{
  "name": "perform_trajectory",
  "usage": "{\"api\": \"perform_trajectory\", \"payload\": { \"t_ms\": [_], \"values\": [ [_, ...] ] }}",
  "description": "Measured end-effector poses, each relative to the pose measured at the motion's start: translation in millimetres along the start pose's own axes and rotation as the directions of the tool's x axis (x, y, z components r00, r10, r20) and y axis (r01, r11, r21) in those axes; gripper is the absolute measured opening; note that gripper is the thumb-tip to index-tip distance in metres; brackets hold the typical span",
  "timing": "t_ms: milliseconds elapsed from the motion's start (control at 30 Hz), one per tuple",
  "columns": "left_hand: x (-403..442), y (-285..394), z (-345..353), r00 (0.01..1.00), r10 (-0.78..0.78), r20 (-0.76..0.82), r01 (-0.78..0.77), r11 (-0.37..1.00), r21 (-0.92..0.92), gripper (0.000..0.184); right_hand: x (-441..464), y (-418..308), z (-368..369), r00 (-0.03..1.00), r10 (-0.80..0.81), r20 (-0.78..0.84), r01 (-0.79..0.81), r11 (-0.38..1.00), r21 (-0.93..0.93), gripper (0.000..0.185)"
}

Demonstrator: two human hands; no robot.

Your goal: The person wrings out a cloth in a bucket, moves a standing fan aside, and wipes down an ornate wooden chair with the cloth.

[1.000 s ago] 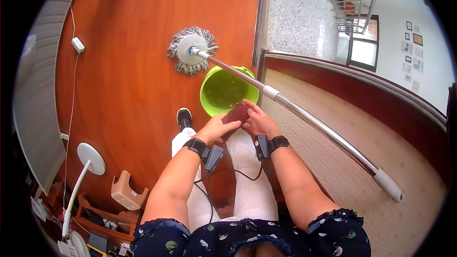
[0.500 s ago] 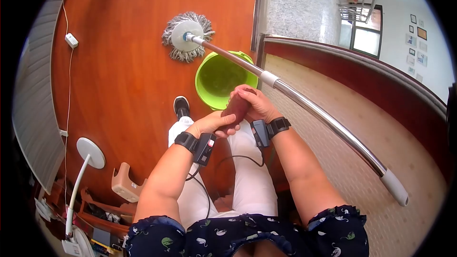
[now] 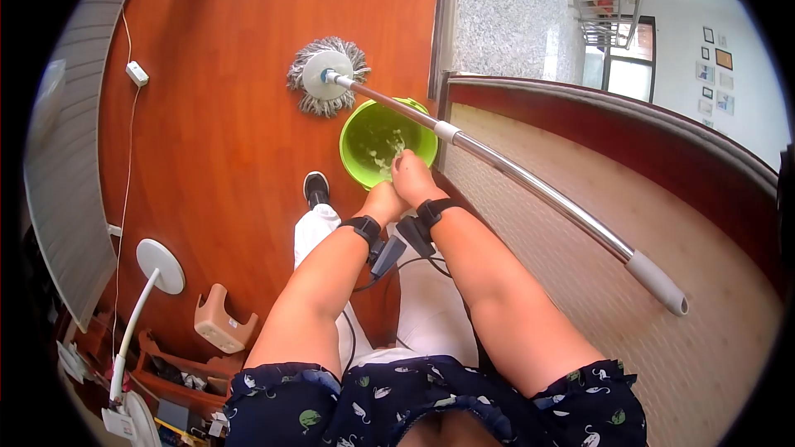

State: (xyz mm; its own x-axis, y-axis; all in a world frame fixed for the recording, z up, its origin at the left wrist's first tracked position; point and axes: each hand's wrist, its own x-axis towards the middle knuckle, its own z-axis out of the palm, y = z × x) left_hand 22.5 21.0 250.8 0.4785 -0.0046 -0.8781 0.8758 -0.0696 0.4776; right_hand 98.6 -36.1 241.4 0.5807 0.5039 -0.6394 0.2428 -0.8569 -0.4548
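My left hand [image 3: 383, 202] and my right hand [image 3: 413, 179] are pressed together at the near rim of the green bucket [image 3: 349, 159]. Both are closed, with fingers curled and mostly turned from view. The dark red cloth they gripped half a second ago is hidden behind them now. Pale water [image 3: 383, 162] splashes down from the hands into the bucket, which holds murky water. Just beyond the bucket, a mop [image 3: 325, 108] rests with its grey string head on the floor. Its metal pole slants over the bucket's far side toward the right.
The mop's pole [image 3: 530, 175] leans over the bed-like surface [image 3: 530, 207] at right. A beige stool [image 3: 222, 321] and a white lamp [image 3: 160, 266] stand at lower left. A cable with a white socket block [image 3: 137, 74] runs along the left floor [image 3: 207, 116].
My hands have moved forward and down to the bucket, taking the dark red cloth out of sight. Water now splashes beneath them. The view has shifted slightly.
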Motion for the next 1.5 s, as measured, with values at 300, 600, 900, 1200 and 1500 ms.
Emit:
{"api": "perform_trajectory", "payload": {
  "t_ms": [300, 600, 900, 1200, 1500],
  "values": [
    [-60, 26, 2, 0.986, -0.052, -0.155, 0.038, 0.995, -0.092, 0.049, -39, -5, -24, 0.997, 0.026, -0.075, -0.01, 0.979, 0.204, 0.022],
    [-117, 48, 8, 0.944, 0.133, -0.303, -0.081, 0.981, 0.176, 0.044, -70, 0, -47, 0.974, -0.085, -0.212, 0.158, 0.921, 0.356, 0.021],
    [-165, 39, 11, 0.889, 0.319, -0.33, -0.347, 0.938, -0.028, 0.05, -122, -42, -106, 0.947, -0.05, 0.318, -0.215, 0.636, 0.741, 0.022],
    [-220, 61, -25, 0.862, 0.41, 0.299, -0.118, 0.735, -0.668, 0.044, -174, -75, -171, 0.842, -0.515, 0.162, 0.047, 0.369, 0.928, 0.073],
    [-231, 71, -15, 0.814, 0.392, 0.429, -0.025, 0.762, -0.648, 0.056, -179, -74, -171, 0.899, -0.404, 0.169, -0.041, 0.307, 0.951, 0.018]
  ]
}}
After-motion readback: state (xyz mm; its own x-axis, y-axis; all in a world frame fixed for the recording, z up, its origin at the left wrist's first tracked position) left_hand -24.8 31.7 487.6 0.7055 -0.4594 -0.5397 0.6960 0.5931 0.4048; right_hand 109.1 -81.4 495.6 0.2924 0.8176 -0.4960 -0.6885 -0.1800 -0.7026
